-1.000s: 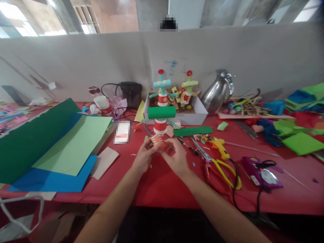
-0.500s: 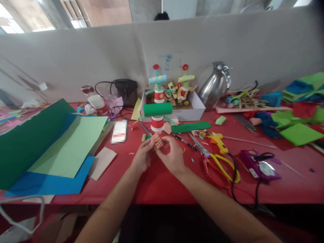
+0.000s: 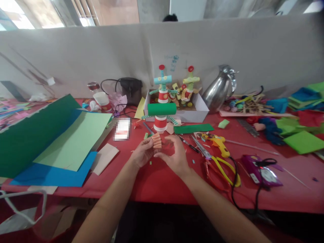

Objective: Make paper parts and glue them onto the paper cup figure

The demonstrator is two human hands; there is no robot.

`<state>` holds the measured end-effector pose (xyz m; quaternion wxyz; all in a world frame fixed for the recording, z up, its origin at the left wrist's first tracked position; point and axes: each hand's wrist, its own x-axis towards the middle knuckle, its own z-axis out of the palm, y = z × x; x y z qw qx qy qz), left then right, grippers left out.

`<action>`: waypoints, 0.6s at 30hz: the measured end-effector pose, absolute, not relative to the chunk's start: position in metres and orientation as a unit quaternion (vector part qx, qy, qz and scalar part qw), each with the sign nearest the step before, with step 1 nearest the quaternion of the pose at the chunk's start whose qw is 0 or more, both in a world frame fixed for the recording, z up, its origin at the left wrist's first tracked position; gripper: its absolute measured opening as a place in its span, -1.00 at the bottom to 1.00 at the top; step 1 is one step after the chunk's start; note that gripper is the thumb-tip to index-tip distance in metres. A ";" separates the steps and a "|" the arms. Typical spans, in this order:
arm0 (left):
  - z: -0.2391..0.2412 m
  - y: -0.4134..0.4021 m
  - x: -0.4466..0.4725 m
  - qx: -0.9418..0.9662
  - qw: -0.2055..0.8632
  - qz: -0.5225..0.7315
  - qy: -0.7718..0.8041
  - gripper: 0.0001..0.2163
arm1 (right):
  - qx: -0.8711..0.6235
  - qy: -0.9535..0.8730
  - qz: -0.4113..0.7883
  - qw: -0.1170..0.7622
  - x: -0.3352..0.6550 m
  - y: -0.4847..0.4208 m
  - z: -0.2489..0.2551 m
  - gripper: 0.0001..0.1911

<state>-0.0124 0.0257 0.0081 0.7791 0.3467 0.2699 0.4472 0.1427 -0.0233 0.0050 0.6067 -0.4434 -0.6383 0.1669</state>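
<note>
My left hand (image 3: 142, 152) pinches a small orange paper folded into accordion pleats (image 3: 157, 141) between thumb and fingers. My right hand (image 3: 175, 156) is just right of it, thumb and fingers spread apart around a gap, its thumb tip close under the pleats; whether it touches them I cannot tell. Beyond both hands stands a paper-cup figure with a red-and-white cup (image 3: 160, 124), a green paper roll (image 3: 162, 109) on top and pleated green arms. A dark green paper strip (image 3: 193, 128) lies right of the cup.
Scissors (image 3: 219, 168) with yellow handles, a yellow glue gun (image 3: 218, 144) and a purple device (image 3: 262, 170) with a black cord lie at right. Coloured sheets (image 3: 73, 141) cover the left. Behind are a white box (image 3: 194, 116) with similar figures and a steel jug (image 3: 219, 88).
My right hand's fingers have spread and drawn away from the pleated paper, which now stands more upright in my left hand. The whole view has shifted slightly.
</note>
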 end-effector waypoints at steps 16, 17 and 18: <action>0.001 0.028 -0.020 0.344 0.784 0.443 0.265 -0.69 | -0.408 -0.681 0.198 0.575 0.154 -0.021 0.012 -0.45; 0.000 0.028 -0.021 0.343 0.783 0.442 0.272 -0.68 | -0.390 -0.706 0.190 0.560 0.154 -0.020 0.013 -0.31; 0.000 0.028 -0.021 0.342 0.780 0.443 0.279 -0.68 | -0.377 -0.725 0.183 0.547 0.154 -0.019 0.013 -0.21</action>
